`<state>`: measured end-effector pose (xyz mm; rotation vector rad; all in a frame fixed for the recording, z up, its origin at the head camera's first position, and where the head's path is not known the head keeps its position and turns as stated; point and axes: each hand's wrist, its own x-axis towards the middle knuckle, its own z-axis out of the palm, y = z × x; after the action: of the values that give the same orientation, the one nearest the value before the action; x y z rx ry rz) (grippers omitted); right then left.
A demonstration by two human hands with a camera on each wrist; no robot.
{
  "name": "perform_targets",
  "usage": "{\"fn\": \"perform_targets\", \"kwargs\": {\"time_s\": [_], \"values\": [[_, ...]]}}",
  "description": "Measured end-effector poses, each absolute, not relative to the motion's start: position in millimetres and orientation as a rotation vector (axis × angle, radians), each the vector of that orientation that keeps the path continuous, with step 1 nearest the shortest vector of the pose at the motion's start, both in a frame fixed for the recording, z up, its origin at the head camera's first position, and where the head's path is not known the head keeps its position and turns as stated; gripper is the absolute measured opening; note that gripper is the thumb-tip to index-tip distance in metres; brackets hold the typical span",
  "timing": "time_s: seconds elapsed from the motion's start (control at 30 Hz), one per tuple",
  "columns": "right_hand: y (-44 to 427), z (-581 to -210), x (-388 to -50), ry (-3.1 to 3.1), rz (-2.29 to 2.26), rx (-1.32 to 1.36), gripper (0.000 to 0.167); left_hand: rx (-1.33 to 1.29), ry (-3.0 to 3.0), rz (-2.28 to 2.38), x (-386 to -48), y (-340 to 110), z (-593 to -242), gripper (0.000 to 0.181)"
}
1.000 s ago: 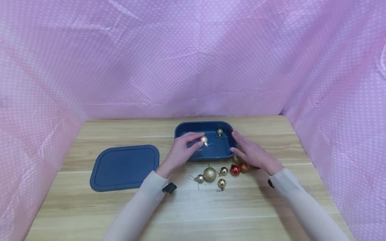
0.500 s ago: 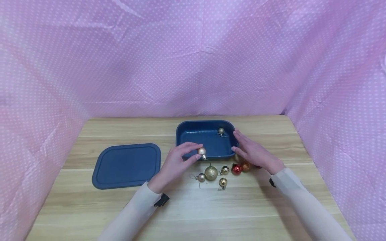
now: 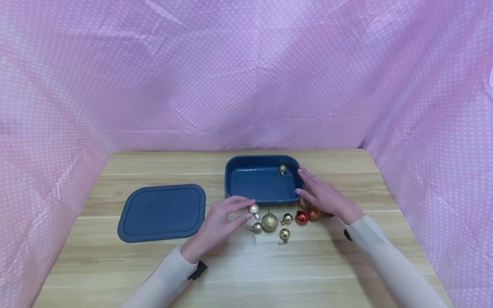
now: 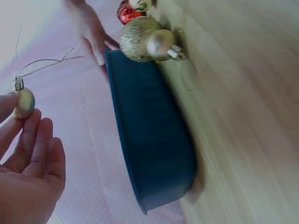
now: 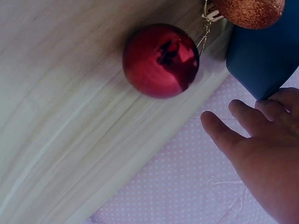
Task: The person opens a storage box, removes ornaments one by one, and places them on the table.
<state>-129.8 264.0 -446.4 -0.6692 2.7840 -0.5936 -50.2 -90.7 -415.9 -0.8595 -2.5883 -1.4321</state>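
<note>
Between thumb and fingertips, my left hand [image 3: 221, 220] pinches a small champagne-coloured bauble [image 3: 253, 209] by its ball. The left wrist view shows the same bauble [image 4: 24, 102] with its silver cap and a thin string loop. It is just in front of the blue rectangular container [image 3: 251, 188], above the loose baubles. Inside the container, near its right end, lies a small gold glitter bauble [image 3: 283, 168]. My right hand [image 3: 325, 196] rests against the container's right side, thumb and fingers apart and extended. In the right wrist view some fingertips touch the container wall [image 5: 264, 58].
Along the container's front lie a large gold glitter bauble [image 3: 269, 222], a champagne one [image 3: 257, 228], shiny gold ones [image 3: 285, 234], a red one [image 3: 302, 217] and an orange glitter one [image 3: 314, 213]. Another red bauble [image 5: 161, 60] is near my right wrist. A blue lid [image 3: 161, 212] lies left.
My left hand has moved from over the container's inside across its front rim, toward me, still pinching the champagne bauble. My right hand has stayed at the container's right side.
</note>
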Motion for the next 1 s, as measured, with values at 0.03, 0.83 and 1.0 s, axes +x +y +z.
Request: {"fn": "perform_targets", "kwargs": {"time_s": [0.03,0.83,1.0], "values": [[264,-446,-130,2.786,-0.594,-0.671,0.079,-0.867,-2.587,-1.429,-49,-91,-417,0.036],[264,-447,-130,2.783,-0.587,-0.679,0.079,-0.965,-2.720,-1.322,-34,-107,-445,0.034],[265,-448,-130,2.784,-0.586,-0.672,0.079,-0.963,-2.773,-1.325,-35,-108,-455,0.033]]}}
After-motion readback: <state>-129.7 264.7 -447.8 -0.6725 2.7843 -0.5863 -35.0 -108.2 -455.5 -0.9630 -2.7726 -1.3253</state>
